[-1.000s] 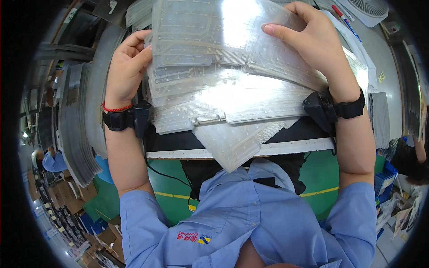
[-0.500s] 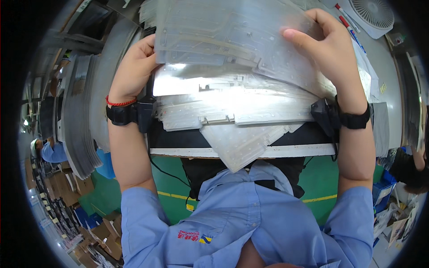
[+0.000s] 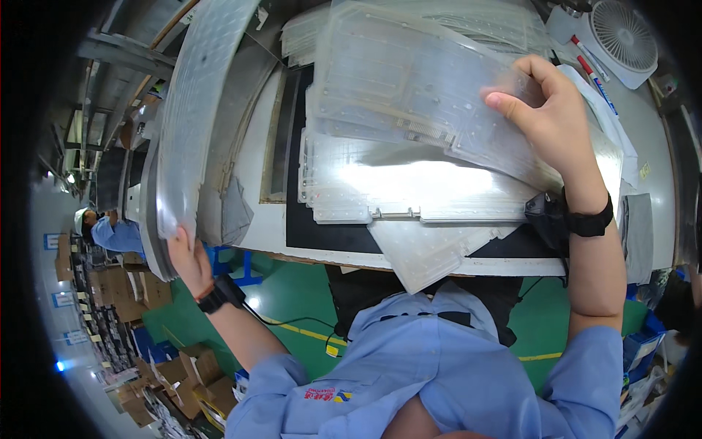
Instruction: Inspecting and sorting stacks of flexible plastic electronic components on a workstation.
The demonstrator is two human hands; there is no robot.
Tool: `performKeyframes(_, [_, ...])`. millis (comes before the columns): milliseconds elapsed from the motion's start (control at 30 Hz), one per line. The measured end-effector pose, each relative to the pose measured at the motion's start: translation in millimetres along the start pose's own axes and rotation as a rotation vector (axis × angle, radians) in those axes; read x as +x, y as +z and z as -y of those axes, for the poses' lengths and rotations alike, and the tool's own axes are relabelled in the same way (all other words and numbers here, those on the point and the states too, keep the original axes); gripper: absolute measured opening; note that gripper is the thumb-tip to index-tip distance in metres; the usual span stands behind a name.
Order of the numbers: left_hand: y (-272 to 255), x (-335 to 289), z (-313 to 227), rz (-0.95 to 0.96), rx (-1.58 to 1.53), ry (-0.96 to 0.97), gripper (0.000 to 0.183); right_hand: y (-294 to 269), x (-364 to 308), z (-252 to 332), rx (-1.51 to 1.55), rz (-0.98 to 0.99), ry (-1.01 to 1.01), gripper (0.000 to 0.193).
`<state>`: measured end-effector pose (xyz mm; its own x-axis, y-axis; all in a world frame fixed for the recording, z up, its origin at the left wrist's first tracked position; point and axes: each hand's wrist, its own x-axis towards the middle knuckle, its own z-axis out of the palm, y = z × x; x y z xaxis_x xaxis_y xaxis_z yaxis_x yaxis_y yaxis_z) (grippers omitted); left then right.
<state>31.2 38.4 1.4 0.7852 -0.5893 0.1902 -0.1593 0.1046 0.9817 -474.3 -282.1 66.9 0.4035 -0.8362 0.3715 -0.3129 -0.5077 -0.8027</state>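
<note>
My left hand [image 3: 189,257] is out to the left of the bench, gripping the lower end of a long clear plastic sheet [image 3: 194,110] that stands nearly upright and stretches away from me. My right hand [image 3: 550,117] lies on a pile of clear plastic sheets [image 3: 409,154] spread over a black mat [image 3: 307,230] on the white bench [image 3: 269,219]; the thumb presses the top sheet. One sheet [image 3: 424,252] from the pile hangs over the near edge of the bench. Both wrists carry black bands.
A small white fan [image 3: 621,36] and red and blue pens [image 3: 596,69] lie at the far right of the bench. Grey metal racking [image 3: 117,58] runs along the left. Below it are cardboard boxes [image 3: 139,285], a green floor and another person in blue [image 3: 110,230].
My left hand has left the pile and swung out to the left with one long clear sheet. The right hand stays on the pile, now further right.
</note>
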Motion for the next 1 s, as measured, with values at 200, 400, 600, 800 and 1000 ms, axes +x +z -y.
performKeyframes(200, [-7.4, -12.9, 19.1, -0.104, 0.017, -0.041, 0.03, 0.4, 1.0, 3.8, -0.02, 0.055, 0.059, 0.024])
performKeyframes(400, [35.0, 17.7, -11.6, -0.358, 0.622, 0.195, 0.041, 0.2, 1.3, -0.1, 0.003, 0.069, 0.04, 0.024])
performKeyframes(600, [181.7, 11.9, -69.3, 0.398, 0.001, 0.128, 0.063, -6.0, 3.7, -4.8, 0.064, 0.169, 0.018, 0.026])
performKeyframes(800, [299.4, 17.5, -55.7, 1.169, -0.334, -0.227, 0.068, 5.8, 4.4, -14.9, 0.1, 0.237, 0.143, 0.031])
performKeyframes(1000, [326.4, 18.8, -45.3, 1.291, -0.388, -0.171, 0.056, 1.1, 3.9, -20.3, -0.079, 0.324, 0.139, 0.039])
